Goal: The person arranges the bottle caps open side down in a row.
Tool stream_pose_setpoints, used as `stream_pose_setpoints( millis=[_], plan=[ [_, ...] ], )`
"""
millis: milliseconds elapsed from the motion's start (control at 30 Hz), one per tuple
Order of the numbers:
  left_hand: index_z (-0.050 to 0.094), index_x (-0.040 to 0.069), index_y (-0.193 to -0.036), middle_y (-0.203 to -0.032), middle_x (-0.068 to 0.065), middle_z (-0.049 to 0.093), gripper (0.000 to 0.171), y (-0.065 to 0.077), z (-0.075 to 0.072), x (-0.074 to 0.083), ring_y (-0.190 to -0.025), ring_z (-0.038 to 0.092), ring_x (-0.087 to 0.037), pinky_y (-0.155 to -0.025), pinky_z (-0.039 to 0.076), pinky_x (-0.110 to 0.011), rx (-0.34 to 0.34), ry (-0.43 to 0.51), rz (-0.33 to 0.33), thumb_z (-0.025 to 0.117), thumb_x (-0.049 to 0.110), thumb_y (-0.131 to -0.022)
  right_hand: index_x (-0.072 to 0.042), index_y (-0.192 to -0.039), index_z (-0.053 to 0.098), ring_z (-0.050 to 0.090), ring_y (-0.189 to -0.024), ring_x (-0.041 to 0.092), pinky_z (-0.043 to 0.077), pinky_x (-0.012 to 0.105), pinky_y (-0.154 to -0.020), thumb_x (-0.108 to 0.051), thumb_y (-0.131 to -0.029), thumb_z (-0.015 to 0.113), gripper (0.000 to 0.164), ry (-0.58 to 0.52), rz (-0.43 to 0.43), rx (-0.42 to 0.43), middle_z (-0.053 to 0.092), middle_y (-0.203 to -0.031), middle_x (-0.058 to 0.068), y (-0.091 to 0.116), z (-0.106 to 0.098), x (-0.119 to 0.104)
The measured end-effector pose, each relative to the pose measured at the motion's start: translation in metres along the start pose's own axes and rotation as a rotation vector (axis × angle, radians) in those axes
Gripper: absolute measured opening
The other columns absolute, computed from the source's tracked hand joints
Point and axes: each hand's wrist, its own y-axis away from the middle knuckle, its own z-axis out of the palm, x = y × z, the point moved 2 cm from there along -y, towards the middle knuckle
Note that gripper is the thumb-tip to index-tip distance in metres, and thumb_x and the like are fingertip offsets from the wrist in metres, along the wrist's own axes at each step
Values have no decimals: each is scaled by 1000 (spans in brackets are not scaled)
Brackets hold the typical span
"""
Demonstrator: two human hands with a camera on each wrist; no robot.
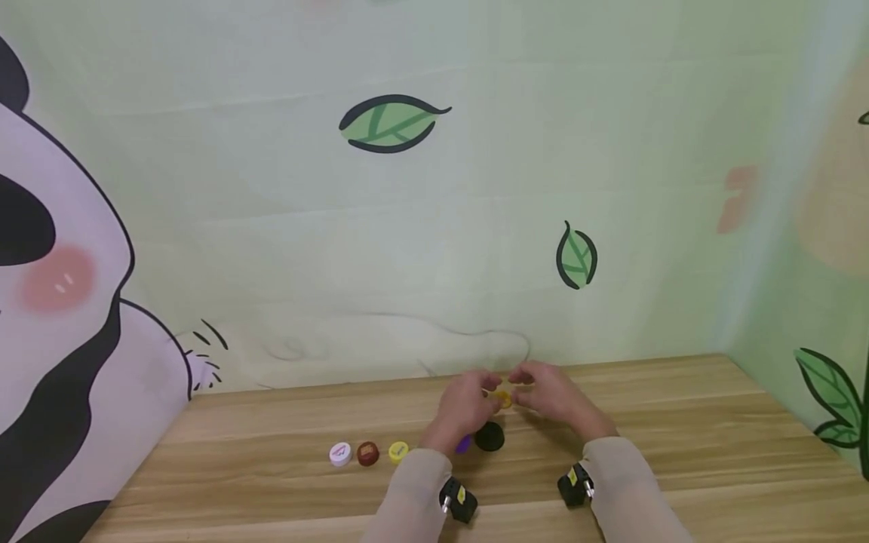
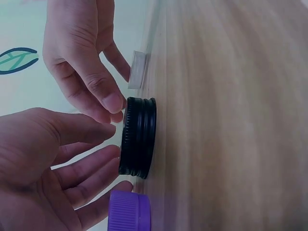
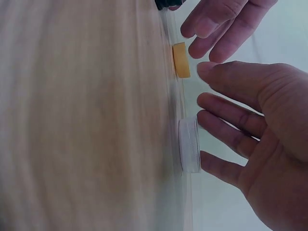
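Note:
Both hands are near the back edge of the table with bent, spread fingers, holding nothing. Between my left hand [image 1: 465, 403] and my right hand [image 1: 550, 391] lies a small orange-yellow cap [image 1: 503, 398]. In the right wrist view the cap [image 3: 181, 60] stands by the left hand's fingertips, and a clear ridged lid [image 3: 190, 145] sits right beside the right hand's fingers. A black ridged lid [image 1: 489, 436] lies just in front of the left hand; in the left wrist view that lid [image 2: 138, 138] overlaps the fingertips. The purple cap [image 2: 129, 211] is partly hidden by the left hand in the head view.
To the left, a white cap [image 1: 340, 453], a dark red-brown cap [image 1: 367, 453] and a yellow cap [image 1: 398, 452] form a row on the wooden table [image 1: 258, 467]. A printed backdrop [image 1: 271, 226] with leaves and a panda rises behind the table's back edge.

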Motion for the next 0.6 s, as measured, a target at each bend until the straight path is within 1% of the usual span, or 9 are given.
stream_pose_setpoints(
  millis=[167,267,367,500,600],
  plan=[
    [75,-1,-116,-106,-13,77,31,1,2,-2,-98,72,-29,-87,57,-41,-6,-25,27,80,1,-86,2,-113,72,66,-118,42,50,58,-104,1,-87,79,26,16,0,-34,74,-117,18,-1,4,1],
    [75,-2,-115,-103,-13,78,31,1,3,-4,-96,72,-28,-86,57,-39,1,-22,43,80,-1,-84,2,-113,72,67,-116,40,51,58,-103,0,-88,79,26,30,2,-51,74,-117,18,-1,5,0],
    [75,-3,-114,-105,-15,78,32,1,3,-4,-97,73,-29,-88,57,-40,3,3,50,79,-3,-83,2,-112,72,68,-114,38,52,56,-102,1,-88,79,25,37,3,-60,74,-115,17,-1,6,0],
    [75,-5,-115,-107,-17,78,32,1,3,-5,-99,74,-30,-90,57,-41,-6,32,47,78,-5,-83,2,-110,72,69,-109,36,54,55,-99,2,-87,80,24,46,-30,-58,75,-111,15,-2,7,0],
    [75,-4,-115,-107,-16,78,31,0,3,-6,-99,74,-30,-91,57,-42,-10,45,42,78,-6,-83,2,-109,73,69,-106,34,55,54,-98,3,-86,80,24,50,-34,-56,75,-108,13,-2,8,0]
  ],
)
